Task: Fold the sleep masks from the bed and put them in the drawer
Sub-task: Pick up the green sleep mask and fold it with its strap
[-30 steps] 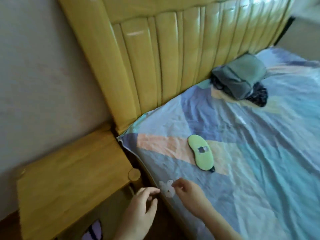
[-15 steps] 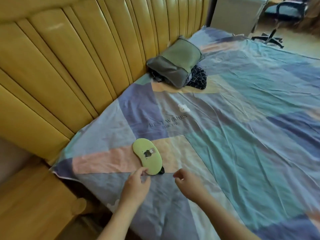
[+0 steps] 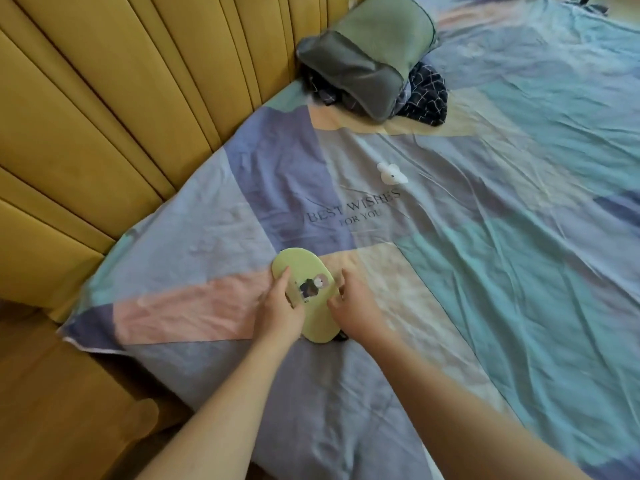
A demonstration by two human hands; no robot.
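Early in the task, by the look of it. 1 green sleep mask (image 3: pixel 304 271) flat and unfolded on the bed sheet (image 3: pixel 485 271), near the left edge. Left hand (image 3: pixel 281 311) resting on its left side, forefinger straight along the top. Right hand (image 3: pixel 353 306) touching its right edge, fingers loosely curled; true pinch impossible to tell. Fold and drawer both outstanding; drawer not in view.

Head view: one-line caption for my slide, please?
Both hands, left hand and right hand, on a green sleep mask lying on the bed.

One sleep mask (image 3: pixel 313 268), two hands (image 3: pixel 282 311), one pillow (image 3: pixel 367 53)
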